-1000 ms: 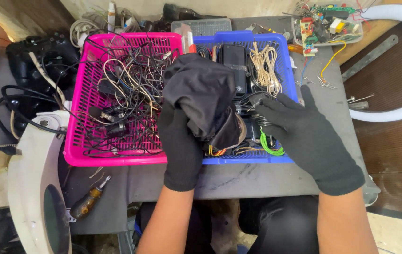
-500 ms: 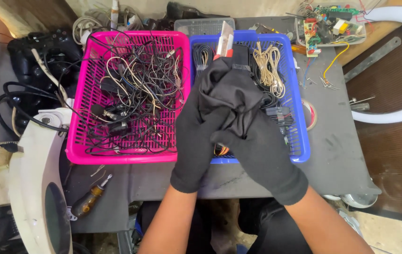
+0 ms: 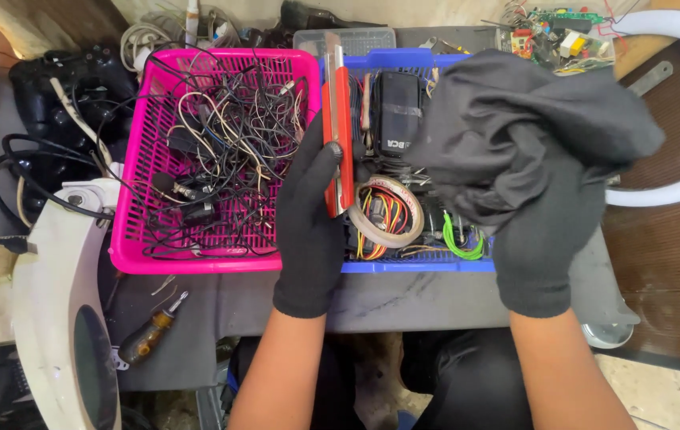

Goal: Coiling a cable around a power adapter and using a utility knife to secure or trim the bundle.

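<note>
The gloved left hand [image 3: 313,223] pinches a red utility knife [image 3: 339,127] upright, blade at twelve o'clock; at three o'clock, the gloved right hand [image 3: 543,231] bunches a dark cloth [image 3: 515,119], fingers curled into it.

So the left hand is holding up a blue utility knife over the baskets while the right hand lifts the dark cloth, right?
Not quite: the utility knife is red, not blue, as the head view shows. The left hand does hold it up over the baskets, and the right hand does lift the dark cloth.
</note>
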